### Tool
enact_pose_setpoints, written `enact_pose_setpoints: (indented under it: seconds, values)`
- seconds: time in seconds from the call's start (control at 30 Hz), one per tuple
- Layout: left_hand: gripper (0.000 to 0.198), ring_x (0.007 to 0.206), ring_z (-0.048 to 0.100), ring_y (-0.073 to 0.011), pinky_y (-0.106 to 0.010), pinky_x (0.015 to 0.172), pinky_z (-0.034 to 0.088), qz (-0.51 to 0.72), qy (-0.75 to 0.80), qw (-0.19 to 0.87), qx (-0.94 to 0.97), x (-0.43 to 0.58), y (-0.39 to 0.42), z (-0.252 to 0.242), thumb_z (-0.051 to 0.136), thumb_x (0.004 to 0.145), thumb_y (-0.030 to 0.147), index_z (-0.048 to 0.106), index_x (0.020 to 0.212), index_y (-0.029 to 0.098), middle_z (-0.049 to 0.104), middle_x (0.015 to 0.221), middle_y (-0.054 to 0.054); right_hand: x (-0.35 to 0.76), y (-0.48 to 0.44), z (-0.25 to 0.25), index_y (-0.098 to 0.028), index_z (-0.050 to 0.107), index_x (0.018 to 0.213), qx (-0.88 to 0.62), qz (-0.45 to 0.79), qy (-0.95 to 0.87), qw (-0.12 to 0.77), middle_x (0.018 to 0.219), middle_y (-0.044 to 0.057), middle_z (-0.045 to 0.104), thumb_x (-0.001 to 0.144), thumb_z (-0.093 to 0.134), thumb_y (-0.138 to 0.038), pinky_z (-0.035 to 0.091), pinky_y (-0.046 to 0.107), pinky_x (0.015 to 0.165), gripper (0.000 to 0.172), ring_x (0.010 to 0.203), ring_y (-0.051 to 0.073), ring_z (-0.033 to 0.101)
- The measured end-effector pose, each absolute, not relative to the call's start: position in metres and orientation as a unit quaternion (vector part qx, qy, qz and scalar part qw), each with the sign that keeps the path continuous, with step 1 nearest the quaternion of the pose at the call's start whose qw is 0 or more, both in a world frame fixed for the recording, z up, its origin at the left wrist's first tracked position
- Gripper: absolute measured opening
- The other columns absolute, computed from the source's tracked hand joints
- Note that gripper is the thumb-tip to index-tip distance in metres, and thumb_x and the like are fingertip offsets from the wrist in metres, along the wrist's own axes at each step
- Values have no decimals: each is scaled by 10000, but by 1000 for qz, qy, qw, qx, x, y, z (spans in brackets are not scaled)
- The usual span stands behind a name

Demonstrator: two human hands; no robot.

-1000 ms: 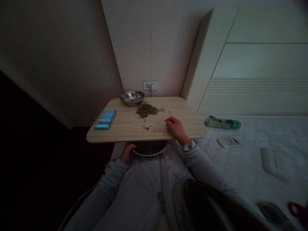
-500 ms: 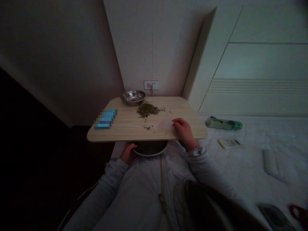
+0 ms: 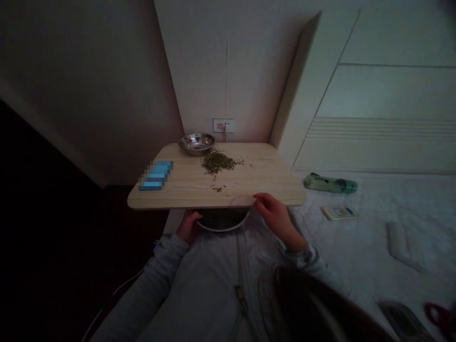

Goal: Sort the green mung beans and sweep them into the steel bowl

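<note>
A heap of small green beans or seeds [image 3: 218, 162] lies on the light wooden tabletop [image 3: 270, 173], with a few loose ones nearer the front edge. My right hand [image 3: 272, 213] pinches a thin, pale, see-through disc, perhaps a plastic lid [image 3: 242, 201], at the tabletop's front edge. Below that edge, my left hand [image 3: 189, 227] grips the left rim of a dark-inside bowl [image 3: 223, 221] at my lap. The tabletop hides the bowl's far part. Behind the heap, at the back left, stands a shiny metal bowl [image 3: 197, 144].
A blurred blue phone-like object [image 3: 156, 175] lies on the tabletop's left side. On the white bed [image 3: 342, 247] to the right are a green bottle-like thing [image 3: 330, 183], a phone [image 3: 339, 213] and a pale packet [image 3: 402, 242]. A wall socket [image 3: 223, 125] with a plug sits behind.
My right hand has drawn the pale disc toward me, from the tabletop's surface to its front edge above the lap bowl. My left hand has stayed on the bowl.
</note>
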State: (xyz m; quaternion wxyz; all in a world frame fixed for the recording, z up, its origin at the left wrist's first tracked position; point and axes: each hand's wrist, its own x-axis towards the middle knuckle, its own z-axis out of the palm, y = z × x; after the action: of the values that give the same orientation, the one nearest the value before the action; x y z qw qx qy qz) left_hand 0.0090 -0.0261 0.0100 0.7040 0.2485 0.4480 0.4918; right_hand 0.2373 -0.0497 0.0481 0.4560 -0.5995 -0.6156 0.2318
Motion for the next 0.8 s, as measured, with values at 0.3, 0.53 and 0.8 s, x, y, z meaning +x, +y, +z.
enact_pose_setpoints:
  seconds: [0.3,0.53,0.8]
  values:
    - [173,749,571,-192,-285,599,452,498,451,697,252,10,-27,13,493,520,116,573,661,175,629,685,2,237,-29,56,-165,579,839,-625,171,-624,437,624,12,565,654,403,-235,367,245,556,265,560,119,482]
    - [161,748,569,-188,-283,597,451,495,456,696,251,9,-26,10,503,523,118,561,662,173,623,666,7,237,-18,53,-165,580,839,-640,141,-623,428,616,13,562,656,395,-243,357,241,557,273,572,122,483]
    - [188,700,565,-165,-259,561,441,501,454,696,242,9,-26,11,508,510,103,550,677,179,609,652,21,230,-10,56,-158,583,835,-627,155,-638,419,578,5,540,661,391,-241,344,228,529,272,528,109,454]
